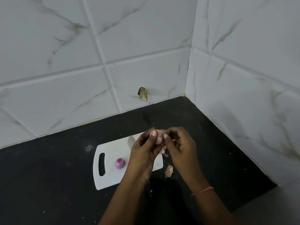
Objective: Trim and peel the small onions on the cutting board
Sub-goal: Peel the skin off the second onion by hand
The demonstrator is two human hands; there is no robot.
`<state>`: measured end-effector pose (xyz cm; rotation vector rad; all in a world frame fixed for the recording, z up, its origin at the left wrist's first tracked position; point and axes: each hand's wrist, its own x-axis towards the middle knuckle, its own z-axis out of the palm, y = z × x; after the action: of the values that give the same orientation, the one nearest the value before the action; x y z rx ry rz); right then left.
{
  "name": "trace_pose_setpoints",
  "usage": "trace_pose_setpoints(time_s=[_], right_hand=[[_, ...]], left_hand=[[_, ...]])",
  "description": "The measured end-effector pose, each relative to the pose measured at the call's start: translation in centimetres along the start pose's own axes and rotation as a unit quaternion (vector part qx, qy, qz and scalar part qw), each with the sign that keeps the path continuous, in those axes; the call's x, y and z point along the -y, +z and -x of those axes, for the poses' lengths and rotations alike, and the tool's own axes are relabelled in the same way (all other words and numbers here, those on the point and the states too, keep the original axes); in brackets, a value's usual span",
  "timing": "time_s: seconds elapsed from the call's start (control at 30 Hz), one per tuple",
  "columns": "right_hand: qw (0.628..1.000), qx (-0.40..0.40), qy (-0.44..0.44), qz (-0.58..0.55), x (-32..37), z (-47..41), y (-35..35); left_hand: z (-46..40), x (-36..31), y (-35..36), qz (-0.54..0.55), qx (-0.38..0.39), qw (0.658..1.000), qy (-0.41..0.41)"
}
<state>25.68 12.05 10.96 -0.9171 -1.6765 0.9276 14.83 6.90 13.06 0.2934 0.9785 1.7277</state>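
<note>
A small pale-pink onion [158, 138] is held up above the white cutting board [112, 159]. My left hand [142, 153] grips it from the left, thumb across its top. My right hand [180, 148] pinches the onion's right side with thumb and fingertips. A second small onion [120, 163], purple and peeled, lies on the board near the handle slot. A knife blade [131, 141] shows on the board behind my left hand; its dark handle end [149, 190] pokes out below my left wrist.
The board lies on a dark countertop [48, 176] in a corner of white tiled walls. Onion skin scraps [168, 171] lie at the board's right edge and on the counter. A brown chipped spot [143, 93] marks the back wall.
</note>
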Motion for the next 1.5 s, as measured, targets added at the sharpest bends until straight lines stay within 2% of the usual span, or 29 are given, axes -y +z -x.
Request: trace_pose_setpoints(time_s=[0.13,0.27,0.43,0.57,0.7,0.97,1.23,1.4,1.5], right_hand=[[0.997,-0.032,0.065,0.006,-0.6,-0.9,-0.7],[0.992,-0.069,0.088,0.051,-1.2,-1.2,-1.3],[0.995,-0.042,0.068,0.061,-0.6,-1.2,-0.9],[0.994,-0.077,0.057,0.044,1.0,-1.4,0.0],[0.996,-0.016,0.075,-0.043,3.3,-1.6,1.2],[0.998,-0.048,0.021,0.033,3.7,-1.7,3.3],[0.996,-0.089,0.015,0.028,4.0,-1.7,4.0],[0.995,-0.083,0.003,0.046,4.2,-1.5,4.2],[0.998,-0.049,-0.018,0.028,4.5,-0.8,4.3]], left_hand=[[-0.1,-0.3,0.1,0.009,0.003,1.0,-0.012],[-0.5,-0.7,0.5,0.042,-0.026,0.998,-0.046],[-1.0,-1.0,0.5,0.046,-0.038,0.997,-0.055],[-1.5,-1.7,0.2,0.062,-0.031,0.996,-0.053],[-1.7,-2.4,-0.2,0.051,-0.007,0.998,-0.043],[-2.5,-3.9,-1.0,0.023,0.015,0.999,-0.034],[-3.1,-4.7,-2.3,0.031,0.045,0.997,-0.047],[-2.9,-4.6,-2.7,0.047,0.048,0.996,-0.059],[-2.4,-4.4,-3.0,0.047,0.057,0.996,-0.055]])
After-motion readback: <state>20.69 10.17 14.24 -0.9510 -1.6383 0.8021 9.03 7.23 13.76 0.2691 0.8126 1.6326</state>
